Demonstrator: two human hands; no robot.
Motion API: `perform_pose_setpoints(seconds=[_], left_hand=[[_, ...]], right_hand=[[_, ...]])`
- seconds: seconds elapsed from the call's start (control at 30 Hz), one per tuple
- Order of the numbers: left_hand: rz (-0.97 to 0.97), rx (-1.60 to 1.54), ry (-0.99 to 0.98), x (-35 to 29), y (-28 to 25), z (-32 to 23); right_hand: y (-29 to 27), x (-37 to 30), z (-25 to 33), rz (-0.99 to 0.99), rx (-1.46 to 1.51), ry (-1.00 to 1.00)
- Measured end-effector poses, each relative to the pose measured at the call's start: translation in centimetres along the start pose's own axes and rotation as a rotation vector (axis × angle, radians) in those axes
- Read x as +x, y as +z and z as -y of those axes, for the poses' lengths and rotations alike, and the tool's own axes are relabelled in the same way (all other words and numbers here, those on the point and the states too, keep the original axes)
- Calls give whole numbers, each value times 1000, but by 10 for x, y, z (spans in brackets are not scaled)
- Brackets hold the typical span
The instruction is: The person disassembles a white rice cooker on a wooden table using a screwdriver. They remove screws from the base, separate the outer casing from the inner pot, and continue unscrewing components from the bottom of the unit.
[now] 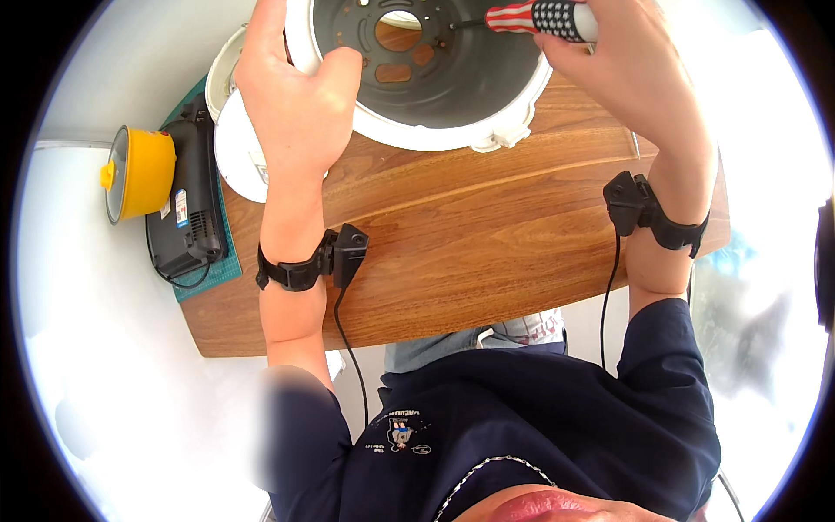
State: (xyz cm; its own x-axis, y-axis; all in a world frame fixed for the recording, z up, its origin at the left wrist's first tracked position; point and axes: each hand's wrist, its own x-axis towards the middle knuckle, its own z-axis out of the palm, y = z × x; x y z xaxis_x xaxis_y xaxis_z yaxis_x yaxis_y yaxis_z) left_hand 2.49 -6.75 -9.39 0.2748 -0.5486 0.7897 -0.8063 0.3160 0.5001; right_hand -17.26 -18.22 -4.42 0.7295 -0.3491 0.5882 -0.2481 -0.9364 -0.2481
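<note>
A white round rice cooker housing (417,137) lies tilted at the far side of the table, its open mouth toward me. Inside, the grey wall and bottom show, with a round hole and several smaller openings cut through. My left hand (300,109) grips the housing's left rim, thumb on the near edge and fingers partly out of view. In my right hand (622,65) is a screwdriver (535,17) with a striped and starred handle. Its thin shaft points left into the housing, the tip close to the bottom near the holes. Whether it sits on a screw I cannot tell.
At the left, a yellow pot (148,174) stands by a black appliance (184,204) with a cable, over a green mat (230,261). A white disc-shaped part (237,148) lies beside my left forearm. A thin metal rod (635,143) rests on the wooden table (452,252) at right.
</note>
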Motion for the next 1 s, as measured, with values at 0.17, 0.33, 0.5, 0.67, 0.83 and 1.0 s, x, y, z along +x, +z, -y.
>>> perform_pose_setpoints(seconds=[0.17, 0.33, 0.5, 0.67, 0.83, 1.0], left_hand=[[2, -33, -15, -1, -1, 5], [-7, -18, -59, 1, 1, -1], [-13, -98, -58, -3, -2, 18], [-4, -51, -82, 1, 2, 0], [-9, -107, -34, -3, -2, 23], [-5, -64, -69, 0, 1, 2]], right_hand=[[3, 9, -17, 184, -73, 329], [5, 6, -31, 134, 4, 181], [3, 10, 8, 63, -74, 122], [2, 9, -22, 151, -73, 345], [8, 0, -34, 99, 16, 60], [6, 4, -20, 132, -5, 334]])
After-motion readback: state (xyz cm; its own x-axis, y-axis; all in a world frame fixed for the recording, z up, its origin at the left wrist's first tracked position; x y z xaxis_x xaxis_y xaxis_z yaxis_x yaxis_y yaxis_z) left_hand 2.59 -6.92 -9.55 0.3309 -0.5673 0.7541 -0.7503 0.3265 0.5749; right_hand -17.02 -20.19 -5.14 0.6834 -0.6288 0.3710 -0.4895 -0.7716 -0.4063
